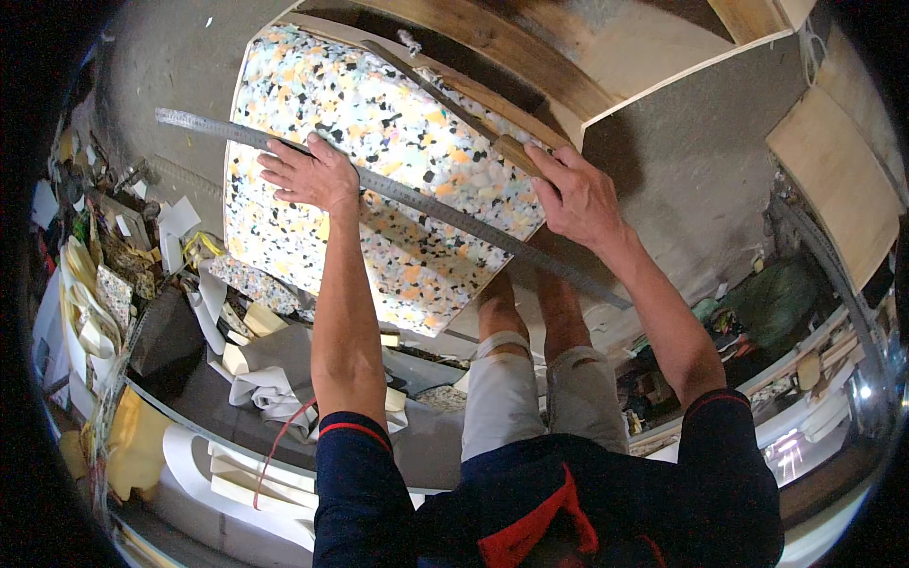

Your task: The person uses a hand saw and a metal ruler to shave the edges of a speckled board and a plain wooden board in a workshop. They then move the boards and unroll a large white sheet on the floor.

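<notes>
A thick slab of speckled rebonded foam lies in front of me, its chips white, orange and black. Across it runs a long metal ruler, poking out past the foam at both ends. My left hand rests flat with fingers spread, its thumb side against the ruler and the palm on the foam. In my right hand is the wooden handle of a long knife. Its dark narrow blade points up and left, along the foam's far right edge.
Beyond the foam stands a wooden frame with open compartments. Foam and cloth scraps are heaped at the left, more offcuts lying nearer. Plywood panels lean at the right. Dark green cloth lies on the floor near them.
</notes>
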